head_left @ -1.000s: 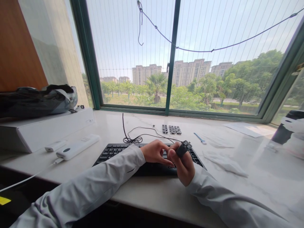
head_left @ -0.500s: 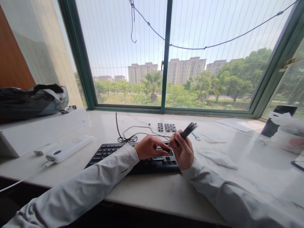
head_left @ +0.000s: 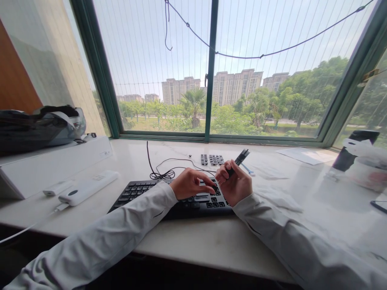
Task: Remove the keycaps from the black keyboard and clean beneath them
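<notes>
A black keyboard (head_left: 130, 193) lies at the front of the pale tabletop. Bare switch squares (head_left: 216, 204) show at its right end. My left hand (head_left: 192, 184) hovers over that end, thumb and index finger pinched together. A dark spot shows at their tips, but I cannot make out whether it is a held piece or the keyboard behind. Just to the right, my right hand (head_left: 236, 185) is closed around a slim black tool (head_left: 238, 162) with a split end pointing up and away. Loose black keycaps (head_left: 215, 160) lie in two groups behind the keyboard, with a single keycap (head_left: 190, 156) further left.
A coiled black cable (head_left: 163, 175) sits behind the keyboard. To the left are a white power bank (head_left: 89, 187) and a white box (head_left: 57, 165) bearing a dark bag. A blue stick (head_left: 248, 169), clear plastic wrappers (head_left: 279, 200) and paper (head_left: 305, 156) lie rightward.
My left thumb and index finger have come closer together. My right hand has turned, its palm opening more toward me, and the black tool has shifted slightly left and upward.
</notes>
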